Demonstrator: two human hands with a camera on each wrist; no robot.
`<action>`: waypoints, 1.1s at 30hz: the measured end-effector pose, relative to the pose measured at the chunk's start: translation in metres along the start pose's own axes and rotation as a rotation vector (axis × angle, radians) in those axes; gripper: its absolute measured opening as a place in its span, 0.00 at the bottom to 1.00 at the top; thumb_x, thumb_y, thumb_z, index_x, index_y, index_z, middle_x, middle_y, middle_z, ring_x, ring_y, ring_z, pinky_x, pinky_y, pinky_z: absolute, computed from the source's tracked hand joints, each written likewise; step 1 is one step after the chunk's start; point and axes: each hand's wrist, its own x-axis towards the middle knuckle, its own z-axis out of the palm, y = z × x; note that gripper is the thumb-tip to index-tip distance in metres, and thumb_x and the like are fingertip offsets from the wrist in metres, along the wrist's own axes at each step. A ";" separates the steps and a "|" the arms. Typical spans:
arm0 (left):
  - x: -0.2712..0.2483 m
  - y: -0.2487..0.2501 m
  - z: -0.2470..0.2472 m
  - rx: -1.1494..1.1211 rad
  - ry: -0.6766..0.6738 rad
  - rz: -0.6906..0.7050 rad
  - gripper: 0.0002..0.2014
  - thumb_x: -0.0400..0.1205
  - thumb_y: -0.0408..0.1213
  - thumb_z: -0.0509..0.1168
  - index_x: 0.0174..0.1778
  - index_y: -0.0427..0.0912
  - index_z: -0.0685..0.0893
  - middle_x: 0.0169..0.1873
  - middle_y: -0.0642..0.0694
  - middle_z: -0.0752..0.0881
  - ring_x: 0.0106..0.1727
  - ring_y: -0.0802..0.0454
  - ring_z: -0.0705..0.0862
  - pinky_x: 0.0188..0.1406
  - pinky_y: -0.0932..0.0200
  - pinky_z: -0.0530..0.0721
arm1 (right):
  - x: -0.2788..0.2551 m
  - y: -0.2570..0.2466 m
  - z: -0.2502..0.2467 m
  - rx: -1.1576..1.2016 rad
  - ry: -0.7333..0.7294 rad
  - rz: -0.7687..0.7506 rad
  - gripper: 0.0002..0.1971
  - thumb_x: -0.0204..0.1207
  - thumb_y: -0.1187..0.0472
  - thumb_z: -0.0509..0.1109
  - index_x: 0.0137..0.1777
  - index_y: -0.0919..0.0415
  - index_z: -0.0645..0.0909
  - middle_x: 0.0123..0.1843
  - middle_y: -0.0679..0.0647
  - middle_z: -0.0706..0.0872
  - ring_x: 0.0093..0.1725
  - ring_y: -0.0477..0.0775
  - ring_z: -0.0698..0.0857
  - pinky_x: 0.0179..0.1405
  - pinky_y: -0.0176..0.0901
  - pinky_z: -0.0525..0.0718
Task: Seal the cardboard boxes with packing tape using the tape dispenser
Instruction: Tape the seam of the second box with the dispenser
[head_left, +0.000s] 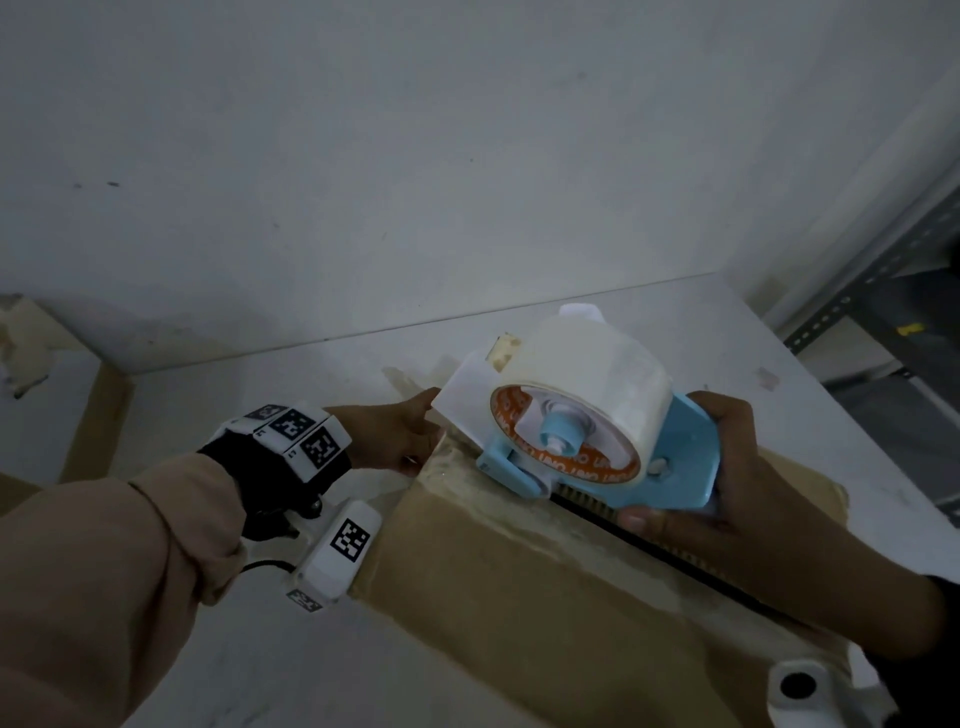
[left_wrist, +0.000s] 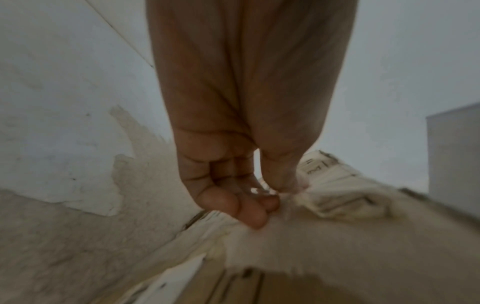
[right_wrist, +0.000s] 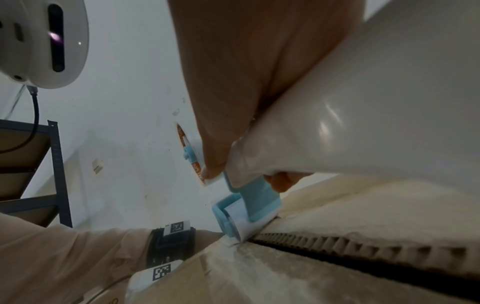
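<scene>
On the white table (head_left: 727, 332) against the wall, the cardboard box (head_left: 519, 597) is presented with its open seam (head_left: 675, 558) running from the roller of the tape dispenser (head_left: 597, 431), gripped by the right hand (head_left: 727, 499), back toward that wrist, while the tape end is pinched at the far edge by the left hand (head_left: 395, 436).

The tape dispenser (head_left: 670, 462) is light blue and white, its roll's core orange with white lettering; the box (head_left: 519, 597) is brown, the tabletop (head_left: 260, 649) white.

A white table (head_left: 649, 322) stands against a plain white wall (head_left: 415, 156). A grey metal shelf (head_left: 883, 291) stands off to the right side. A small pale switch plate (right_wrist: 97, 165) sits low on the wall.
</scene>
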 end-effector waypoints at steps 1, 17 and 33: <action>-0.001 0.000 0.004 0.009 0.020 -0.080 0.07 0.86 0.37 0.52 0.58 0.45 0.72 0.51 0.38 0.80 0.46 0.47 0.79 0.36 0.64 0.83 | 0.001 -0.001 0.000 -0.006 -0.010 0.011 0.34 0.54 0.22 0.64 0.58 0.24 0.53 0.56 0.38 0.68 0.57 0.28 0.76 0.41 0.17 0.77; -0.051 0.002 0.042 -0.074 -0.069 0.202 0.21 0.84 0.43 0.57 0.71 0.62 0.59 0.60 0.65 0.76 0.58 0.70 0.78 0.55 0.72 0.80 | -0.007 -0.012 -0.003 0.123 -0.033 0.118 0.30 0.59 0.53 0.74 0.55 0.42 0.59 0.54 0.39 0.75 0.55 0.26 0.79 0.39 0.21 0.80; -0.092 0.009 0.129 0.765 0.674 -0.017 0.48 0.68 0.73 0.22 0.81 0.47 0.39 0.82 0.47 0.39 0.83 0.47 0.44 0.80 0.41 0.52 | -0.013 -0.004 -0.012 0.227 -0.085 0.009 0.27 0.63 0.51 0.73 0.56 0.41 0.59 0.54 0.33 0.75 0.54 0.30 0.80 0.44 0.26 0.81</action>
